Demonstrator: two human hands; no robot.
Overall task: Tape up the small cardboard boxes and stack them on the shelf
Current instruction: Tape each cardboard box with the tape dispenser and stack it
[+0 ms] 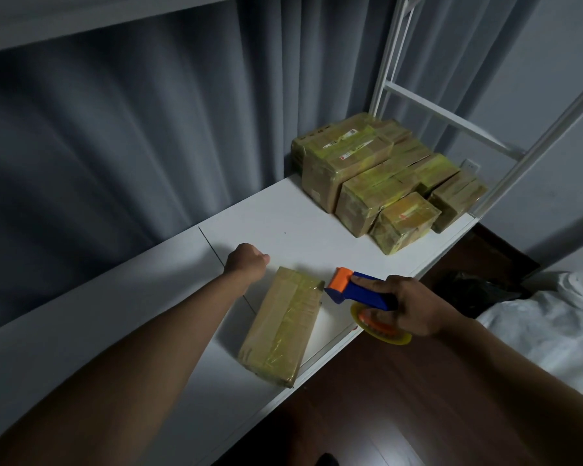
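A small cardboard box (283,326) lies flat on the white shelf (276,213), at its front edge, with its near corner almost at the lip. Yellowish tape already runs down its top face. Its long axis runs from the front edge back toward the curtain, leaning slightly right at the far end; that far short end points at the left hand (248,262). The left hand rests on the shelf just behind the box, fingers curled under into a loose fist, apparently holding nothing. The right hand (408,306) grips the blue handle of the tape dispenser (359,292), its fingers wrapped on it, and the orange cutter head sits just beside the box's far right corner. Judgement: the strip looks about finished and is being cut or is just cut. To do it well, press the box down with the left hand, tilt the cutter into the tape at the far end, then smooth the loose tail over the edge. Taped boxes (377,176) sit stacked toward the shelf's right end, well apart from this one.
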